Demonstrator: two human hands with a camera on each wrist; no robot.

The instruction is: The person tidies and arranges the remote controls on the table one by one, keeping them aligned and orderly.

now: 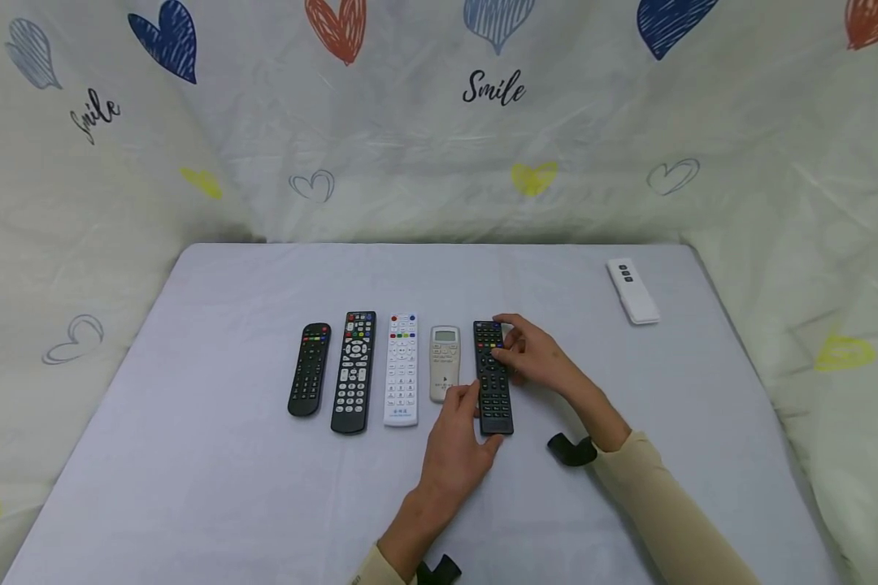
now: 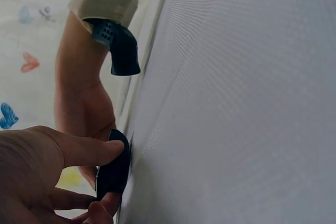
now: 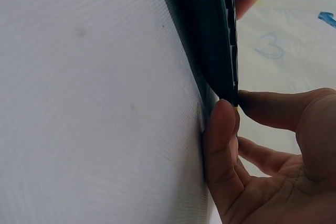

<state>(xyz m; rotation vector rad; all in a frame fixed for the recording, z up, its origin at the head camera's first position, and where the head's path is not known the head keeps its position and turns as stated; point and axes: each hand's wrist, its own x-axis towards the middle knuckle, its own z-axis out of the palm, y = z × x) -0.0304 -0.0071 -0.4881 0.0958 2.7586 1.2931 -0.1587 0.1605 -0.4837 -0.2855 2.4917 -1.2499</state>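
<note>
A long black remote control (image 1: 495, 402) with rows of small buttons lies lengthwise at the right end of a row of remotes. My left hand (image 1: 449, 455) holds its near end, thumb at the bottom edge and fingers along the left side. At the far end my right hand (image 1: 540, 356) pinches it, with the thumb on the button face and fingers at the right edge. In the right wrist view the black remote (image 3: 205, 30) shows side-on, close over the white tabletop. Left of it lies a small beige remote (image 1: 444, 357) with a display, its lower end partly hidden by my left hand.
Further left lie a white remote (image 1: 401, 374), a long black remote (image 1: 354, 374) and a shorter black remote (image 1: 310, 370). A white remote with few buttons (image 1: 632, 292) lies at the back right of the white table (image 1: 227, 487). A heart-printed curtain (image 1: 410, 122) stands behind.
</note>
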